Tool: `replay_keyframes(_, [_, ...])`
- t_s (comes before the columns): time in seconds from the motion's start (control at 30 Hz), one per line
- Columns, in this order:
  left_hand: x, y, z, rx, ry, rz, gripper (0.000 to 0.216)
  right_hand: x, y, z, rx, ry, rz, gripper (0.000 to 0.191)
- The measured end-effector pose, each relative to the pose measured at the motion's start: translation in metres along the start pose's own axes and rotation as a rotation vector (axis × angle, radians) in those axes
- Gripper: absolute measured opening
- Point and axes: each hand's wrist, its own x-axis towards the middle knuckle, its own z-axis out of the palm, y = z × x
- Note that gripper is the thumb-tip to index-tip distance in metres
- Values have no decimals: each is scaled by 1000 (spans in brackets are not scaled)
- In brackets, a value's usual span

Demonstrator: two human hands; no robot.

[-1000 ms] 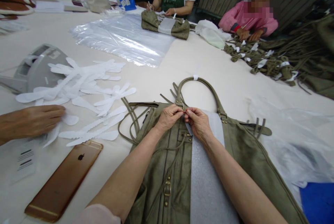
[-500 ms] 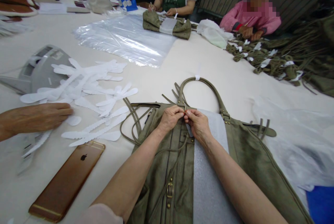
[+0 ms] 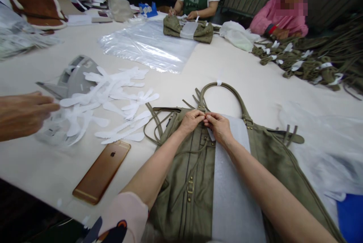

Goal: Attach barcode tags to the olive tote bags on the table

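I have my left hand (image 3: 193,119) and right hand (image 3: 219,126) meeting fingertip to fingertip at the top rim of the olive-green leather handbag (image 3: 187,175). Each grip is pinched nearly closed on a small fitting (image 3: 205,116) there, too small for me to identify. The bag lies flat at the near edge of the tabletop (image 3: 255,80), I judge so both hands are free for fine work. Its long axis runs away from me, its curved handle (image 3: 227,88) pointing toward the far edge. A white foam sheet (image 3: 232,197) covers its front, and a gold smartphone (image 3: 102,171) lies to its left

Something small is pinched between the left hand (image 3: 192,119) and right hand (image 3: 219,127) at the top edge of an olive bag (image 3: 184,182) laid on the table (image 3: 249,80).
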Motion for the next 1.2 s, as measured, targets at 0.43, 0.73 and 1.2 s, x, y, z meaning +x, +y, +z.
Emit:
replay_keyframes(0.43, [-154,55,-80,728,-106,47,46,-75,-6,-53,-1640,-166,-592,54])
replay_keyframes(0.73, [-229,96,-65,830,-16,-120,21,-77,-5,-41,-1349,-111,-403,45])
replay_keyframes(1.2, [-287,41,-26,876,560,12,31,-90,9,-51,-784,38,-236,35])
